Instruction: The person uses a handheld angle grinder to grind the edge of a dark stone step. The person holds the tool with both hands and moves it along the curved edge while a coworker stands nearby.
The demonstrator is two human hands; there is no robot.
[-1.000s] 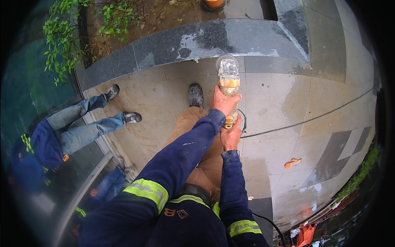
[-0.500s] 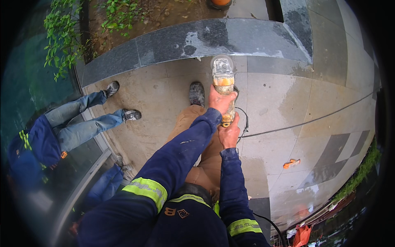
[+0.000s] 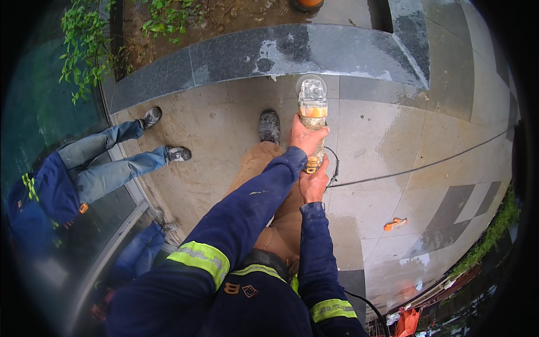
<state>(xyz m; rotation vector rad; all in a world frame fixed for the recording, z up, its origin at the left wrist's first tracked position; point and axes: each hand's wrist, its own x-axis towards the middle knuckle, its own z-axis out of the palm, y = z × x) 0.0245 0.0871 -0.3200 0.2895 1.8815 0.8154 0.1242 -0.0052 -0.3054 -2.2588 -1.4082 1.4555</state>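
Both of my hands are wrapped around an angle grinder, a yellow and grey tool coated in pale dust. My left hand closes on the front of its body, behind the head. Lower down, my right hand grips the rear end. The round disc meets the near edge of the dark stone ledge, and it looks blurred. Whether it presses into the stone I cannot tell. A black cord runs off to the right from the rear of the grinder.
To the left stands another person in jeans and a dark blue jacket. Beyond the ledge lies a muddy planting bed with a leafy plant. An orange glove-like item rests on the wet tiled floor.
The grinder and my left hand have shifted slightly to the right along the ledge's edge. Both hands keep their grip.
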